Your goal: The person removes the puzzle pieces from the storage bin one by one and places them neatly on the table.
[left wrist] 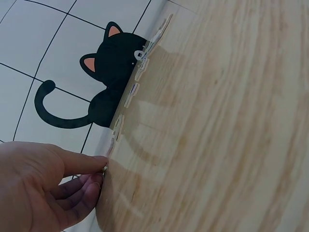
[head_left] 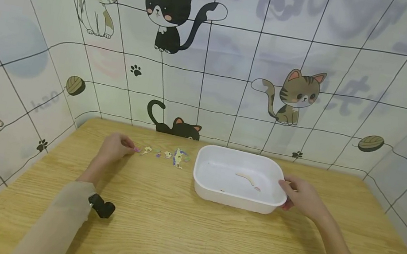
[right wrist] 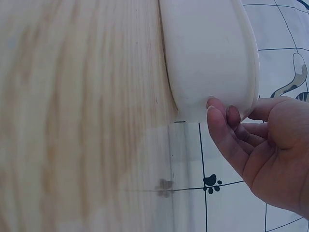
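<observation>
The left hand (head_left: 114,147) pinches a small pink piece (head_left: 137,149) at the left end of a row of flat pieces (head_left: 179,158) on the bench (head_left: 153,235), perhaps keeping it in line. The right hand (head_left: 305,200) grips the white tray (head_left: 235,200), probably to steady it.

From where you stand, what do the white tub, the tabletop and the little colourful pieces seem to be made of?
White tub: probably plastic, smooth with a slight sheen and a rounded, moulded-looking rim.
Tabletop: wood or wood-look laminate; grain streaks show, and a bright reflection suggests a sealed finish.
Colourful pieces: perhaps card or plastic; they look thin and flat, but are too small to be sure.
</observation>
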`<state>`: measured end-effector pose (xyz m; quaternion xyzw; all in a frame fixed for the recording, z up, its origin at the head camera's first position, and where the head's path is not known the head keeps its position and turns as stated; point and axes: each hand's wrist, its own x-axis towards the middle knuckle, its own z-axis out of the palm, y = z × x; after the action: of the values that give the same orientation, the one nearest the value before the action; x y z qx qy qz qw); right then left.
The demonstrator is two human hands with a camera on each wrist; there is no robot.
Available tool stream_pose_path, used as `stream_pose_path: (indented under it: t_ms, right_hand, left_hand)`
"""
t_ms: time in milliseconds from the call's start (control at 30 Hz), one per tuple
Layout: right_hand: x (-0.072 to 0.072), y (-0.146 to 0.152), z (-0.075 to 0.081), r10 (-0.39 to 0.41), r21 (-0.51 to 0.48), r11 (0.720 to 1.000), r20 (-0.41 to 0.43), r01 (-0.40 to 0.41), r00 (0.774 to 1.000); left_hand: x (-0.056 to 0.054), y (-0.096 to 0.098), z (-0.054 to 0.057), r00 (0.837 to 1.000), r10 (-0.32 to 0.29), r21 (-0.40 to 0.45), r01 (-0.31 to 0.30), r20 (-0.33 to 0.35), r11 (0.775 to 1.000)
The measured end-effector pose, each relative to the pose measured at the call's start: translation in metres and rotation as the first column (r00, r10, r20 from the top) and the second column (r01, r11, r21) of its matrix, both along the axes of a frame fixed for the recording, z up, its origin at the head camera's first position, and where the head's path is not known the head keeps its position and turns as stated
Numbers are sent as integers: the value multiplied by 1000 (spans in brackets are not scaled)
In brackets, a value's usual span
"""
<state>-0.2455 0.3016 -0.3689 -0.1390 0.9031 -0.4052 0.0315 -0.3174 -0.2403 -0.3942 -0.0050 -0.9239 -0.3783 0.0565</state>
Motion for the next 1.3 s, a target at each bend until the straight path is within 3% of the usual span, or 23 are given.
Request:
stream_pose_path:
  t_ms: [233,567,833,1067,1300]
  right_hand:
    - [-1,0,0,4,-3,1000,-3,-4,1000]
    - [0,0,0,10,-9,1000,-7,-10,1000]
    - [0,-1,-1,9,-14,1000,-5,-10,1000]
    - [1,-2,0,7,-13,1000,0,-7,1000]
    - [1,-1,0,11,-13,1000,-10,-11,1000]
  left_hand:
    - [5,-1,3,999,31,39,-32,33,999]
    - [7,20,22,997,40,71,-36,-62,997]
    - [11,52,36,984,-73,104,91,-162,990]
    - [19,87,44,969,-173,157,201,-177,967]
    - [25,123,50,936,-282,167,319,-209,933]
